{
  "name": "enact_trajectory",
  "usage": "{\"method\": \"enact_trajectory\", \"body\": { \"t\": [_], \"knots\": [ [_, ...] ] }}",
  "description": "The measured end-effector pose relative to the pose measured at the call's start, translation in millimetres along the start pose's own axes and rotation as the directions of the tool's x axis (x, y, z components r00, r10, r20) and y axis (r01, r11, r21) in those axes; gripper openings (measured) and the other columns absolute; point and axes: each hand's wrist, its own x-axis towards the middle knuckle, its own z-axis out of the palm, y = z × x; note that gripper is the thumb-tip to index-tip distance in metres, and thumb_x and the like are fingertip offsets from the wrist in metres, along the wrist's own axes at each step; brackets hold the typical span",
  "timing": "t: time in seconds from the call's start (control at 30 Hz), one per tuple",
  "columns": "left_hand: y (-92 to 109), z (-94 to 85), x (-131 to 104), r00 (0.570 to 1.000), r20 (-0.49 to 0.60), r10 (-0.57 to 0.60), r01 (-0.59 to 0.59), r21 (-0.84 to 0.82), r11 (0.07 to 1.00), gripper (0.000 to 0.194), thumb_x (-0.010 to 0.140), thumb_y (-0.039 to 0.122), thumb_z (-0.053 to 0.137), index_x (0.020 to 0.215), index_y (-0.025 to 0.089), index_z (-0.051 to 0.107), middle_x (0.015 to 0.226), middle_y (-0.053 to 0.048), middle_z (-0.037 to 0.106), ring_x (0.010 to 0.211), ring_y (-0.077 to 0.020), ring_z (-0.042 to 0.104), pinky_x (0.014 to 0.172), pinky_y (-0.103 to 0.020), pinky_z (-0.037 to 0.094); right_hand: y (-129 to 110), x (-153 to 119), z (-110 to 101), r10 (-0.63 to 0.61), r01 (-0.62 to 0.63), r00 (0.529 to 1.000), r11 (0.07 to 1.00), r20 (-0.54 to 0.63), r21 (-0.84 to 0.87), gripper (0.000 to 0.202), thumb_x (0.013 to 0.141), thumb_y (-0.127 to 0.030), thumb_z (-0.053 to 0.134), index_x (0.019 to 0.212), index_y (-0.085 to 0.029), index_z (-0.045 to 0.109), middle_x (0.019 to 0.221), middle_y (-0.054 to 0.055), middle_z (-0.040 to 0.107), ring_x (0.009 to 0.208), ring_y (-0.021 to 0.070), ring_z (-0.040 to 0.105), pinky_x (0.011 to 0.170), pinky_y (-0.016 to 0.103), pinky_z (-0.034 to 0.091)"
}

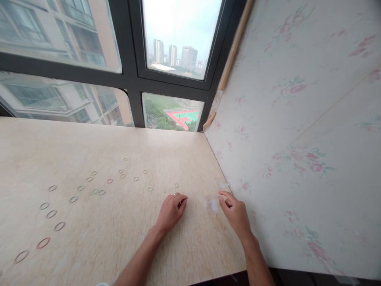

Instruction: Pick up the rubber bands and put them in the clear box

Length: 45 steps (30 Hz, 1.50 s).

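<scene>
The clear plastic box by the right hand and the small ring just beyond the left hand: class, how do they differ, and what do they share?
Shape: the clear plastic box is squarish, while the small ring is a thin, round loop.
Size: the box looks clearly larger than the ring.
Place: the box is beside the right hand; the ring lies apart from the left hand.
Both rest on the marbled surface.
</scene>
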Motion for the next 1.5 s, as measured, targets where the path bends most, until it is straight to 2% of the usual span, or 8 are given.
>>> {"method": "enact_trajectory", "body": {
  "t": [0.27, 0.47, 0.77, 0.83, 0.97, 1.27, 1.4, 1.5],
  "knots": [
    [-1, -0.5, -3, 0.999, -0.029, -0.014, 0.013, -0.046, 0.999, 0.021, 0.091, 0.022, 0.047, 0.091, 0.019, 0.067, 0.081, -0.003, 0.066, 0.074, -0.0152, 0.058, 0.071, -0.027, 0.044, -2, -60, 24, -0.178, 0.167, 0.983, 0.966, 0.041, 0.196, 0.027, 0.093, -0.033, 0.048, 0.096, -0.018, 0.071, 0.071, 0.005, 0.072, 0.055, 0.0159, 0.065, 0.053, 0.022, 0.05],
    [-11, -12.1, -3, 0.986, -0.164, -0.041, 0.033, -0.049, 0.998, 0.02, 0.09, 0.02, 0.048, 0.091, 0.018, 0.068, 0.079, -0.003, 0.065, 0.07, -0.0126, 0.057, 0.069, -0.024, 0.044, 5, -71, 36, -0.284, 0.271, 0.959, 0.93, 0.018, 0.247, 0.022, 0.091, -0.031, 0.053, 0.095, -0.019, 0.072, 0.085, 0.007, 0.076, 0.068, 0.02, 0.072, 0.061, 0.023, 0.057],
    [-82, -88.2, -5, 0.794, -0.483, -0.37, 0.48, 0.124, 0.868, 0.019, 0.084, 0.018, 0.056, 0.099, 0.017, 0.068, 0.093, -0.005, 0.066, 0.077, -0.0159, 0.059, 0.076, -0.027, 0.046, 8, -64, 36, -0.268, 0.251, 0.963, 0.932, 0.031, 0.263, 0.03, 0.09, -0.039, 0.053, 0.088, -0.017, 0.073, 0.082, 0.007, 0.076, 0.067, 0.0171, 0.073, 0.061, 0.015, 0.056],
    [-96, -107.3, -4, 0.776, -0.461, -0.43, 0.567, 0.213, 0.795, 0.026, 0.084, 0.022, 0.059, 0.108, 0.015, 0.066, 0.103, -0.009, 0.064, 0.087, -0.0191, 0.059, 0.08, -0.029, 0.045, 12, -64, 38, -0.268, 0.25, 0.963, 0.931, 0.03, 0.266, 0.03, 0.09, -0.04, 0.053, 0.089, -0.017, 0.074, 0.082, 0.007, 0.076, 0.068, 0.017, 0.073, 0.062, 0.014, 0.056],
    [-109, -127.9, 3, 0.831, -0.327, -0.45, 0.55, 0.354, 0.757, 0.027, 0.086, 0.025, 0.058, 0.11, 0.016, 0.067, 0.108, -0.011, 0.062, 0.098, -0.0216, 0.058, 0.087, -0.031, 0.043, 18, -63, 40, -0.285, 0.258, 0.957, 0.925, 0.06, 0.279, 0.028, 0.089, -0.038, 0.055, 0.091, -0.017, 0.074, 0.084, 0.007, 0.076, 0.07, 0.0172, 0.073, 0.064, 0.013, 0.056],
    [-94, -121.0, 18, 0.949, -0.101, -0.3, 0.294, 0.633, 0.716, 0.03, 0.094, 0.021, 0.04, 0.09, 0.015, 0.069, 0.095, -0.012, 0.063, 0.094, -0.0235, 0.058, 0.078, -0.032, 0.043, 9, -65, 41, -0.245, 0.224, 0.969, 0.93, 0.038, 0.292, 0.027, 0.09, -0.035, 0.052, 0.09, -0.017, 0.073, 0.082, 0.007, 0.076, 0.066, 0.017, 0.072, 0.062, 0.017, 0.057],
    [-83, -127.0, 26, 0.937, -0.004, -0.35, 0.245, 0.721, 0.648, 0.03, 0.092, 0.021, 0.037, 0.087, 0.012, 0.065, 0.093, -0.015, 0.064, 0.088, -0.0258, 0.061, 0.073, -0.034, 0.044, 5, -66, 39, -0.227, 0.193, 0.971, 0.933, 0.077, 0.305, 0.028, 0.092, -0.032, 0.049, 0.093, -0.016, 0.072, 0.085, 0.008, 0.076, 0.07, 0.0177, 0.072, 0.063, 0.019, 0.056],
    [-77, -136.5, 37, 0.882, 0.076, -0.466, 0.271, 0.726, 0.632, 0.023, 0.085, 0.022, 0.043, 0.081, 0.014, 0.064, 0.091, -0.014, 0.066, 0.082, -0.0254, 0.062, 0.069, -0.034, 0.044, 3, -65, 38, -0.209, 0.167, 0.973, 0.932, 0.1, 0.323, 0.028, 0.093, -0.032, 0.048, 0.094, -0.016, 0.072, 0.085, 0.008, 0.075, 0.069, 0.0176, 0.071, 0.062, 0.02, 0.055]
  ]
}}
